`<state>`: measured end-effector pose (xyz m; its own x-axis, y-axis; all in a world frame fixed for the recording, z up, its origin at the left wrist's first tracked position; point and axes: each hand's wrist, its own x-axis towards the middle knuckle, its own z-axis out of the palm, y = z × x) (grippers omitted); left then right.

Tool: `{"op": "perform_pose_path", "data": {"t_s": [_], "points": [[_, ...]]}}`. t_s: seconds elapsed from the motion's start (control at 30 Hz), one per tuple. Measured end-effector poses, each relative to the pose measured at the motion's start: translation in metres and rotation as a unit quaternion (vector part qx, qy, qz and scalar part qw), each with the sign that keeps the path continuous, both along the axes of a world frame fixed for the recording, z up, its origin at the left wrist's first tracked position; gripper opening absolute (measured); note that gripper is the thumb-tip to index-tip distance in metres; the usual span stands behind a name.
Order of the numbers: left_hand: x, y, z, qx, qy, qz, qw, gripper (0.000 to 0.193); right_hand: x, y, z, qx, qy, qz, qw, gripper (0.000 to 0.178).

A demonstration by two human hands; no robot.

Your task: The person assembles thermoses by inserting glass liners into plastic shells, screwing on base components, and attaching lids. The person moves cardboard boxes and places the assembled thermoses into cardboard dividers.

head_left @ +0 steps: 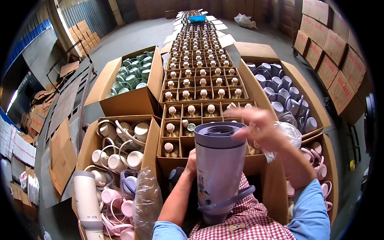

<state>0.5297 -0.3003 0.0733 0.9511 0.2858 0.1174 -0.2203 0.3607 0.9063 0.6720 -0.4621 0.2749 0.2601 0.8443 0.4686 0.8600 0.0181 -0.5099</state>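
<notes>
A large lavender tumbler (220, 172) with a darker purple collar and an uncovered round mouth stands upright in front of my chest. Its purple loop handle (230, 199) hangs low around the body. My left hand (192, 163) grips the tumbler's left side, with most of its fingers hidden behind it. Over the collar's right edge hovers my right hand (258, 122), blurred, with fingers stretched out and nothing visible in them. Directly behind the tumbler, a divided carton (176, 158) holds pink-capped bottles (171, 110); one cell shows a silvery round top (191, 127).
At left, cartons hold cream and pink handled lids (116, 162) and green ones (132, 74); a cream tumbler (86, 196) leans nearby. Purple lids (284, 86) fill a right carton, pink ones (320, 170) another. Clear plastic film (147, 200) hangs beside my left arm. Stacked cartons (332, 52) stand far right.
</notes>
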Motion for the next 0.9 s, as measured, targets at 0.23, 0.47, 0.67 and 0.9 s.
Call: {"op": "perform_pose_path", "data": {"t_s": [0.23,0.47,0.67,0.9], "points": [[0.025,0.062,0.059,-0.139,-0.085,0.016,0.986,0.079,-0.049,0.069,-0.002,-0.065,0.033,0.081,0.994,0.033],[-0.013,0.085,0.086,0.063,-0.183,0.071,0.979,0.081,-0.014,0.098,-0.036,-0.013,0.343,0.236,0.909,0.031],[-0.041,0.049,0.183,0.602,0.003,0.223,0.767,0.062,-0.011,0.178,-0.139,0.196,0.683,0.394,0.583,0.05],[-0.024,0.152,0.169,0.084,0.005,0.351,0.932,0.03,0.009,0.205,-0.082,0.215,0.495,0.04,0.841,0.022]]}}
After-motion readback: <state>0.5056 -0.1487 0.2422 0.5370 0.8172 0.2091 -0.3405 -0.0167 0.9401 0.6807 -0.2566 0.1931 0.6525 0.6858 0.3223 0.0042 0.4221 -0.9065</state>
